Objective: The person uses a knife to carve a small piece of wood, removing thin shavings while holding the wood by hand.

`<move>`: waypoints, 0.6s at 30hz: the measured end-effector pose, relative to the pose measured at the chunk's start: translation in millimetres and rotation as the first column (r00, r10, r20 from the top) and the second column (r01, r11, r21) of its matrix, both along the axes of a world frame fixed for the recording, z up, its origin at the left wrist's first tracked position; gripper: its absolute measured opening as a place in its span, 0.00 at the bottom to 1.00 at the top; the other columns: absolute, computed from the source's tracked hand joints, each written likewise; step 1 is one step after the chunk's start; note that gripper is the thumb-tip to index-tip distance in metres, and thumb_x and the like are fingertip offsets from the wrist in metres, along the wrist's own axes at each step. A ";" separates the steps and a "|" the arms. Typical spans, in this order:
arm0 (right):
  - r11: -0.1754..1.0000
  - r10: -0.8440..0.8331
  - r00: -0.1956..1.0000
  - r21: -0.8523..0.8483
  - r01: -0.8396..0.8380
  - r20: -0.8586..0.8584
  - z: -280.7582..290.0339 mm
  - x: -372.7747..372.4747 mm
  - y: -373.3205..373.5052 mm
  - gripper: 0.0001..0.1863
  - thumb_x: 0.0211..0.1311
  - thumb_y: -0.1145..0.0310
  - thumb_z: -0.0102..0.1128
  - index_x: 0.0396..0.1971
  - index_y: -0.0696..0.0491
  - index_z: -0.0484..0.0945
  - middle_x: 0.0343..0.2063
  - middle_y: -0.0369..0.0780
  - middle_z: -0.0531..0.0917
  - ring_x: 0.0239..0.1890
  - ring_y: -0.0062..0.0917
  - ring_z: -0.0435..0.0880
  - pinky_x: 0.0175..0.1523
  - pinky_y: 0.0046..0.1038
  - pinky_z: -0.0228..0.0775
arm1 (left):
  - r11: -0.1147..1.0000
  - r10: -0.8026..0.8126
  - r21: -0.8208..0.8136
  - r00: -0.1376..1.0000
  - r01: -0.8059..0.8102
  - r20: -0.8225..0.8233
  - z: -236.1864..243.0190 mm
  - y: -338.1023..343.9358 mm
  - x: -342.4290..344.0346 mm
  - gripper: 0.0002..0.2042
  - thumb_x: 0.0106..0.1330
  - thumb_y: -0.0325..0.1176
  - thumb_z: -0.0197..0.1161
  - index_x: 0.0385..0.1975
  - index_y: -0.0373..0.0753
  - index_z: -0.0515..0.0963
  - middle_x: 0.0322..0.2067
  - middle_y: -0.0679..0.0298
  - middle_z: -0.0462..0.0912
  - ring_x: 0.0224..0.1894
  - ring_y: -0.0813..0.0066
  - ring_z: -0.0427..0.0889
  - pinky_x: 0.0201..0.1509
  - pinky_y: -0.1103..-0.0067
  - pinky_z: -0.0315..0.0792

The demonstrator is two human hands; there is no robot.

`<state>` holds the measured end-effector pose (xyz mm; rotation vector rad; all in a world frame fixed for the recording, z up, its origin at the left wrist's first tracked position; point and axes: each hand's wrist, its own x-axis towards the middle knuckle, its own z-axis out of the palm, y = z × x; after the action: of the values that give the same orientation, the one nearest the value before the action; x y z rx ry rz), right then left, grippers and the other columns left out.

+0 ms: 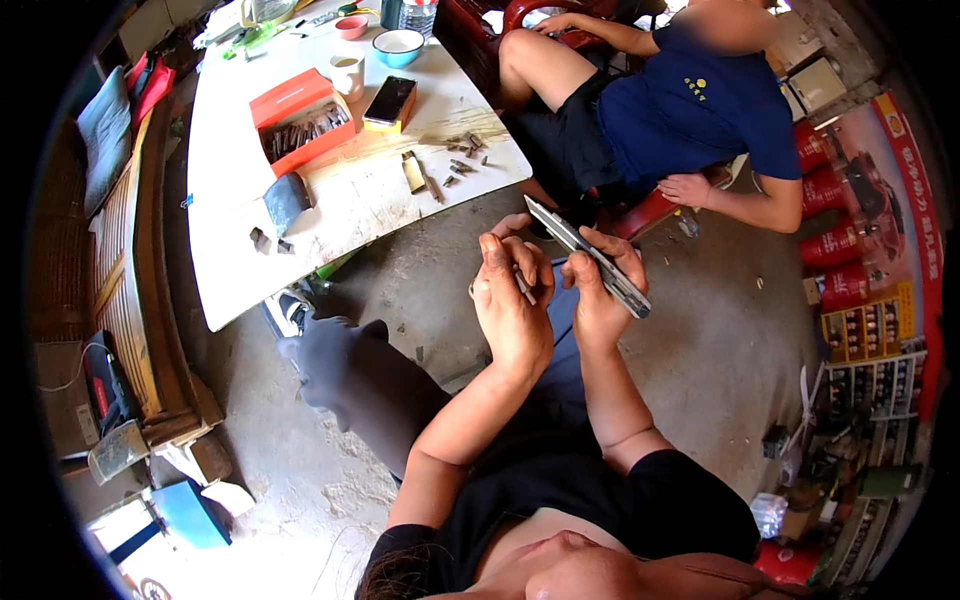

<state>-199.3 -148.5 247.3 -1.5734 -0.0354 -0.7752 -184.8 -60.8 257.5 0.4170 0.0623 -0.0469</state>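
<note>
Two bare hands are raised near each other, a narrow gap between them. The right hand (605, 285) is clamped, thumb against fingers, on one slim tool (588, 256), straight, grey, metallic-looking and tapering to a point away from the wrist. The left hand (512, 300) has its fingers curled around one small rod (524, 287), thin and dark; whether its extended finger touches the tool, I cannot tell.

Ahead and to the left of the hands stands one bench (235, 285) with a smooth, stained white top. Nearest them on it lie several loose stubby pieces (462, 167), brownish and roughly cylindrical, overlapping too much to count, beside one small open carton (413, 173). Farther left is one red cardboard box (322, 149) filled with many similar pieces. Behind it are one black phone (391, 98), flat on a small box, one pale mug (348, 78) and two round bowls: one blue (397, 48), one reddish (352, 27). Beyond the hands, ahead and right, sits one person (690, 115) in a dark blue shirt.
</note>
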 end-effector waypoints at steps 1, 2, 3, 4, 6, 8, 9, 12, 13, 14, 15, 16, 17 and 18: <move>1.000 0.027 1.000 -0.009 -0.027 0.009 -0.9 -0.9 0.2 0.12 0.55 0.75 0.66 0.39 0.61 0.77 0.31 0.37 0.82 0.29 0.15 0.79 0.34 0.15 0.72 | 1.000 -0.031 -0.003 0.998 0.031 -0.051 1.3 -2.1 -1.1 0.24 0.74 0.51 0.40 0.38 0.32 0.70 0.17 0.73 0.57 0.18 0.86 0.59 0.19 0.88 0.53; 0.998 0.053 0.998 -0.016 -0.053 0.018 -0.7 -1.8 1.3 0.13 0.55 0.75 0.66 0.40 0.61 0.77 0.32 0.37 0.82 0.30 0.15 0.79 0.35 0.15 0.72 | 0.997 -0.071 -0.032 0.997 0.071 -0.021 -1.1 0.2 1.1 0.23 0.74 0.51 0.40 0.30 0.35 0.67 0.22 0.68 0.65 0.17 0.85 0.60 0.18 0.87 0.54; 0.997 0.052 0.999 -0.050 -0.052 -0.004 1.2 -3.2 2.5 0.12 0.56 0.75 0.66 0.40 0.61 0.77 0.33 0.38 0.82 0.31 0.16 0.79 0.36 0.16 0.72 | 0.992 -0.110 -0.059 0.994 0.110 0.010 -2.8 3.2 3.8 0.24 0.73 0.51 0.40 0.22 0.39 0.64 0.27 0.63 0.74 0.17 0.85 0.60 0.18 0.87 0.55; 0.995 0.050 0.998 -0.083 -0.052 -0.026 5.0 -4.9 4.1 0.12 0.56 0.75 0.66 0.40 0.61 0.77 0.34 0.38 0.82 0.32 0.16 0.79 0.37 0.16 0.73 | 0.989 -0.112 -0.086 0.993 0.116 0.048 -2.0 4.5 5.4 0.24 0.73 0.51 0.40 0.18 0.40 0.61 0.33 0.57 0.79 0.16 0.84 0.61 0.18 0.86 0.56; 0.990 0.035 0.999 -0.138 -0.040 -0.035 7.1 -6.0 4.9 0.12 0.57 0.74 0.65 0.40 0.61 0.77 0.34 0.38 0.82 0.34 0.17 0.80 0.40 0.17 0.73 | 0.990 -0.114 -0.075 0.992 0.118 0.059 -1.9 6.4 5.5 0.25 0.73 0.51 0.40 0.17 0.40 0.61 0.40 0.51 0.79 0.16 0.84 0.61 0.18 0.85 0.57; 0.984 0.019 1.000 -0.177 -0.020 -0.006 6.4 -5.0 6.1 0.12 0.57 0.74 0.65 0.39 0.61 0.77 0.34 0.37 0.82 0.35 0.16 0.79 0.41 0.17 0.72 | 0.992 -0.108 -0.060 0.993 0.111 0.052 -2.3 5.4 4.9 0.25 0.73 0.51 0.41 0.16 0.41 0.61 0.41 0.50 0.79 0.15 0.83 0.59 0.18 0.84 0.56; 0.982 0.021 1.000 -0.188 -0.021 -0.002 6.6 -5.4 6.2 0.11 0.58 0.74 0.64 0.39 0.61 0.76 0.34 0.37 0.82 0.35 0.17 0.79 0.42 0.17 0.72 | 0.993 -0.102 -0.050 0.994 0.104 0.040 -2.6 3.2 4.4 0.25 0.73 0.52 0.41 0.16 0.41 0.61 0.40 0.51 0.80 0.14 0.83 0.58 0.18 0.84 0.55; 0.978 0.033 0.999 -0.207 -0.032 0.004 7.4 -5.9 5.1 0.11 0.59 0.74 0.63 0.39 0.61 0.76 0.34 0.38 0.82 0.36 0.17 0.79 0.42 0.18 0.71 | 0.993 -0.096 -0.060 0.994 0.099 0.046 -4.5 2.4 3.9 0.25 0.73 0.51 0.41 0.17 0.40 0.61 0.39 0.51 0.79 0.14 0.83 0.59 0.18 0.85 0.56; 0.978 0.043 0.999 -0.203 -0.043 -0.001 7.4 -6.5 4.8 0.10 0.59 0.74 0.63 0.39 0.61 0.76 0.35 0.38 0.82 0.36 0.17 0.79 0.42 0.18 0.71 | 0.992 -0.097 -0.070 0.994 0.100 0.055 -4.8 2.8 3.7 0.25 0.73 0.50 0.41 0.17 0.40 0.61 0.39 0.50 0.79 0.15 0.83 0.61 0.18 0.85 0.57; 0.978 0.052 0.999 -0.200 -0.052 -0.006 7.5 -7.3 4.6 0.10 0.59 0.74 0.63 0.39 0.61 0.76 0.35 0.38 0.82 0.37 0.17 0.79 0.42 0.18 0.71 | 0.992 -0.096 -0.072 0.994 0.100 0.050 -4.6 2.9 3.7 0.25 0.73 0.50 0.41 0.17 0.40 0.61 0.39 0.51 0.79 0.15 0.83 0.61 0.18 0.85 0.57; 0.979 0.059 0.998 -0.193 -0.063 -0.026 8.9 -8.6 4.9 0.10 0.60 0.73 0.63 0.39 0.61 0.76 0.35 0.38 0.81 0.37 0.17 0.79 0.42 0.18 0.71 | 0.992 -0.095 -0.074 0.994 0.098 0.045 -4.0 3.2 3.7 0.24 0.73 0.50 0.41 0.17 0.40 0.61 0.38 0.51 0.79 0.15 0.83 0.60 0.18 0.85 0.57; 0.980 0.066 0.997 -0.186 -0.074 -0.046 11.3 -10.2 5.6 0.10 0.60 0.73 0.63 0.39 0.61 0.76 0.35 0.38 0.81 0.37 0.17 0.79 0.43 0.18 0.71 | 0.992 -0.094 -0.076 0.995 0.097 0.040 -3.7 3.3 3.9 0.24 0.73 0.50 0.41 0.17 0.40 0.60 0.38 0.51 0.79 0.15 0.83 0.60 0.18 0.85 0.56; 0.980 0.074 0.995 -0.178 -0.085 -0.067 12.7 -11.5 6.4 0.10 0.60 0.73 0.62 0.39 0.61 0.76 0.36 0.39 0.81 0.36 0.17 0.78 0.43 0.18 0.70 | 0.992 -0.101 -0.077 0.994 0.103 0.029 -4.3 3.5 3.7 0.24 0.73 0.50 0.41 0.17 0.40 0.60 0.38 0.52 0.79 0.15 0.83 0.61 0.18 0.85 0.57; 0.976 0.073 0.996 -0.200 -0.081 -0.048 12.5 -11.1 6.6 0.10 0.60 0.72 0.62 0.39 0.61 0.76 0.36 0.39 0.81 0.36 0.16 0.78 0.42 0.18 0.70 | 0.991 -0.108 -0.078 0.994 0.109 0.017 -5.5 3.5 3.8 0.24 0.73 0.50 0.41 0.17 0.40 0.60 0.38 0.52 0.79 0.15 0.82 0.61 0.18 0.85 0.58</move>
<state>-210.4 -141.9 259.8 -1.7688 -0.1488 -0.6950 -181.1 -57.3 251.9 0.3412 0.0248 -0.1537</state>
